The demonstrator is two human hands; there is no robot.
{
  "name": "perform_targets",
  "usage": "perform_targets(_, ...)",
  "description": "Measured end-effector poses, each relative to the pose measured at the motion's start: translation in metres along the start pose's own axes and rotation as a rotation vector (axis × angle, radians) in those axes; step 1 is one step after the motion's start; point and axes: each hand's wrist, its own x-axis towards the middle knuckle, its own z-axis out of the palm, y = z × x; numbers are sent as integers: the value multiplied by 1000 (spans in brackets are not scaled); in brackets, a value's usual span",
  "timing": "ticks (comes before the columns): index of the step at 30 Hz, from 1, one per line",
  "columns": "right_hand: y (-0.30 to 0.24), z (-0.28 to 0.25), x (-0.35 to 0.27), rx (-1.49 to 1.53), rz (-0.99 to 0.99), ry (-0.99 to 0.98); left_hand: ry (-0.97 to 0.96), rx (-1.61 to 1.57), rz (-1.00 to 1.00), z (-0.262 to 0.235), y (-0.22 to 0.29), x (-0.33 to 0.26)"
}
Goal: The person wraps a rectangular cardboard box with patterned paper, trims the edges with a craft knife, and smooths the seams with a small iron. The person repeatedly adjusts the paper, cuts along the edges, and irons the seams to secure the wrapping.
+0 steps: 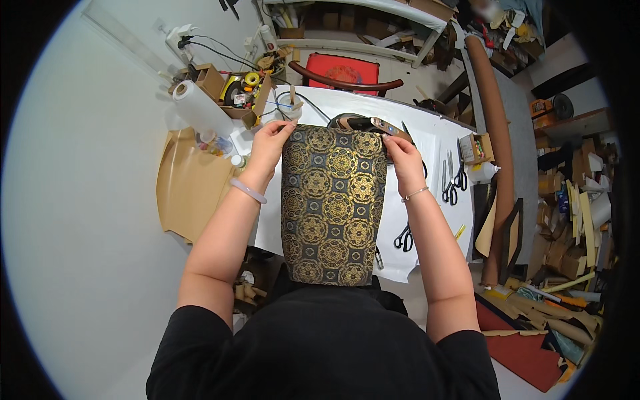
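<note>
A piece of black and gold brocade fabric (333,200) with round floral medallions hangs flat between my hands, above the white worktable (427,243). My left hand (272,143) pinches its upper left corner between thumb and fingers. At the upper right corner, my right hand (404,157) grips the fabric the same way. The cloth's lower edge reaches close to my black shirt. Part of the table and a dark device (373,124) behind the top edge are hidden by the fabric.
Scissors (451,190) lie at the table's right, with black-handled scissors (404,239) nearer me. A white bottle (483,173) stands by a small box. On the left are a white roll (200,105), a box of tapes (241,93) and brown sheet material (190,180). A red-seated chair (343,70) stands beyond.
</note>
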Motion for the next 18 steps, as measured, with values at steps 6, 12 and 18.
perform_targets(6,7,-1,2,55,55,-3,-20,-24,-70,0,-6,-1)
perform_targets(12,9,-1,4,40,78,9,9,-64,-103,4,-7,0)
perform_targets(18,13,0,7,33,161,13,15,-88,-225,3,-7,-4)
